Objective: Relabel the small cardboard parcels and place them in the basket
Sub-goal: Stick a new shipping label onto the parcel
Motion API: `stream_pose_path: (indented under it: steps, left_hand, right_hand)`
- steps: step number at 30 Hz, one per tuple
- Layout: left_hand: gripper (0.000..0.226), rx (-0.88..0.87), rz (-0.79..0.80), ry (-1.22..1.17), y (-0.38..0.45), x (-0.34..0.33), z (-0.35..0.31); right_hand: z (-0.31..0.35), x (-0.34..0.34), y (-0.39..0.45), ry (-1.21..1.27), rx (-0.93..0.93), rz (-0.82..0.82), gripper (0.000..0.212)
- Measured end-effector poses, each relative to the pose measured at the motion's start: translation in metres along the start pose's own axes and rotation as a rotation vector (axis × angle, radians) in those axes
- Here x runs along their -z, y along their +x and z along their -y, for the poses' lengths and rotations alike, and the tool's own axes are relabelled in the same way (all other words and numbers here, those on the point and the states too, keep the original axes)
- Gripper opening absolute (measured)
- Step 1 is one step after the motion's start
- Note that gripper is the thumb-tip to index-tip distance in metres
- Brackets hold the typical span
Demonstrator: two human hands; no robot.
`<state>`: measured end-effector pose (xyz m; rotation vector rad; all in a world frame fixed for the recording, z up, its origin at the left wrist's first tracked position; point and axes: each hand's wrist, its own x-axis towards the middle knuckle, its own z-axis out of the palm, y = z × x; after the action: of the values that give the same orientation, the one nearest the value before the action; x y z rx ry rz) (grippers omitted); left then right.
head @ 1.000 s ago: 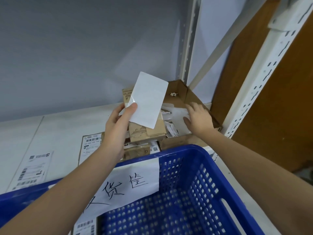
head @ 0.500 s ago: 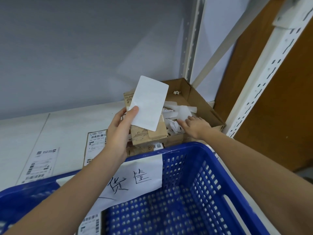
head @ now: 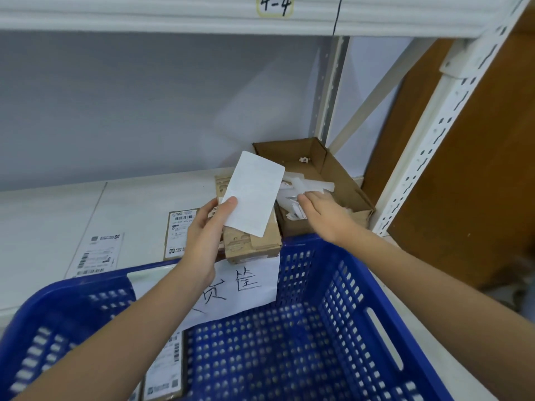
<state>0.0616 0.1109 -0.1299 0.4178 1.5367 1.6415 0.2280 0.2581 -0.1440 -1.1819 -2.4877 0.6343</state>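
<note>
Right hand [head: 324, 215]: drawn back from the open brown cardboard scrap box [head: 341, 180], fingers relaxed, empty.
Left hand [head: 207, 227]: pinches blank white rectangular label [head: 253, 192].
Small brown cardboard parcel [head: 252, 241]: just under that label, unlabelled.
Blue plastic lattice basket [head: 333, 285]: below both wrists.

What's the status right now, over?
Left hand holds blank label and parcel. Right hand over scrap box, grip unclear. Basket unobstructed.
</note>
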Motion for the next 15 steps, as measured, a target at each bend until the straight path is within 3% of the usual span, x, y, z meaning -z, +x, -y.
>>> stream_pose_path:
  steps: [10,15]
  left_hand:
    - [0.051,0.037,-0.019,0.051,-0.069,0.054,0.002]
    - [0.048,0.079,-0.027,0.099,-0.11,0.087,0.022]
  right_hand:
    - [0.092,-0.019,-0.104,0.538,-0.105,0.153,0.05]
    - [0.125,-0.042,-0.149,0.697,-0.137,0.262,0.038]
